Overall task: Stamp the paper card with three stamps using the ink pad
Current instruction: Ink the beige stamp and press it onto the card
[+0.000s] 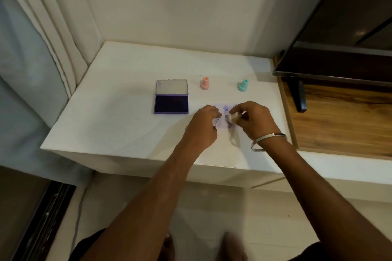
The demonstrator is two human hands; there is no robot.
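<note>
The white table (118, 125) is the reference surface; all task items rest on it. A dark television (343, 27) stands on a wooden shelf (339, 125) to the right of the table, and a white curtain (53, 34) hangs to the left of it.

The ink pad (171, 97) lies open at the table's centre, with its clear lid tipped up at the far side and its dark purple pad exposed. The paper card (225, 115) lies flat to the right of the ink pad, nearer the table's front edge. It carries purple prints, including a heart and a smiley face.

The left hand (202, 128) rests on the left part of the paper card, its fingers curled down onto the sheet. The right hand (252, 122) pinches a white stamp (233, 119) between thumb and fingertips, over the card's middle. A metal bangle (268, 141) circles the right wrist.

The pink stamp (205, 83) stands upright just right of the ink pad's lid. The teal stamp (243, 85) stands upright further right, well apart from the ink pad.
</note>
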